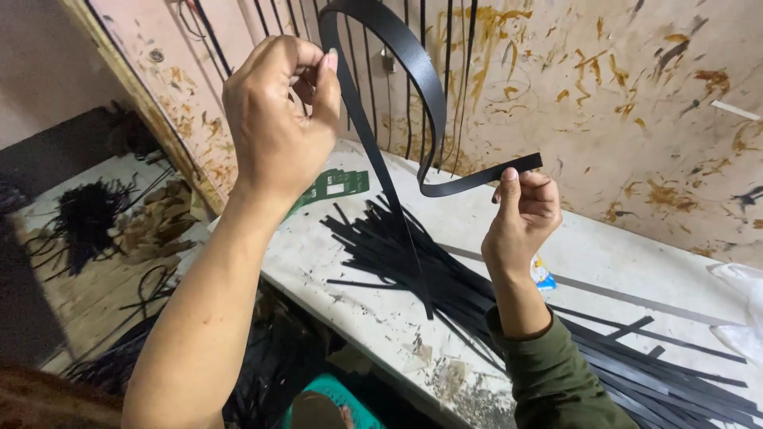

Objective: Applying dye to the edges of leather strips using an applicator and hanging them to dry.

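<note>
Black strap (413, 63) up in the air, held between both hands, well above the table (350, 278)! The left hand (278, 111) is raised high, fingers curled and pinched shut on one part of the strap near the top of the view, thumb pressed against the fingertips. From there the strap arches up and over in a wide loop, then curves down and swings to the right, where the right hand (520, 210) pinches its other end between thumb and forefinger, lower and nearer the table. So the loop sits above and between the two hands, the left one higher than the right. A long tail of the same strap drops from the left hand straight down, its tip reaching the pile of black strips (477, 294) that lies spread across the worn white table. That pile fans out to the right, under the right forearm in its green sleeve (556, 381). A green flat piece (334, 187) lies on the table just behind the left wrist. Behind everything, a stained pink wall (636, 103), with more thin black strips hanging against it.
</note>
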